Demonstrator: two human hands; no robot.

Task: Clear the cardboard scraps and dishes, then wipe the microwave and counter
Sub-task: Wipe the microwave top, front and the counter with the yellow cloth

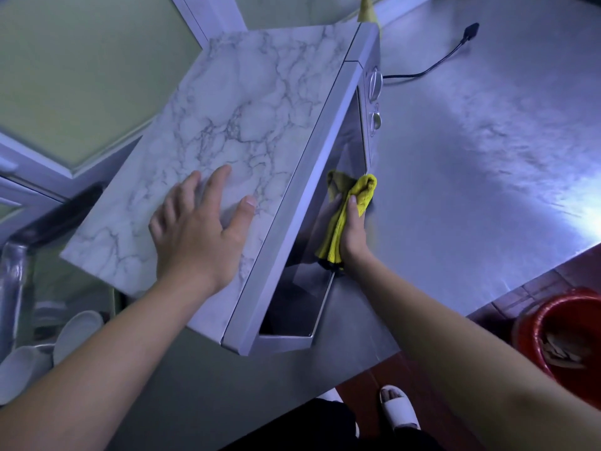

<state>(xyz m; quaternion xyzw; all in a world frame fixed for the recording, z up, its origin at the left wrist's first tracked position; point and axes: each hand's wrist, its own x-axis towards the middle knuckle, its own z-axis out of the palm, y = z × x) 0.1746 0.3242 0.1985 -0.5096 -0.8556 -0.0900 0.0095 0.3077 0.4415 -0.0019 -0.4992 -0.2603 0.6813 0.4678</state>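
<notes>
A microwave (234, 118) with a marble-patterned top stands on the steel counter (471, 157). My left hand (198, 229) lies flat on its top with fingers spread. My right hand (353, 232) grips a yellow cloth (361, 193) and presses it against the shiny microwave door, near the door's right side by the control panel with two knobs (374, 99).
A black power cord (435, 65) trails across the counter behind the microwave. White dishes (76, 330) sit in the sink at lower left beside a tap (13, 278). A red bucket (562, 333) with scraps stands on the floor at right. My sandalled foot (398, 410) is below.
</notes>
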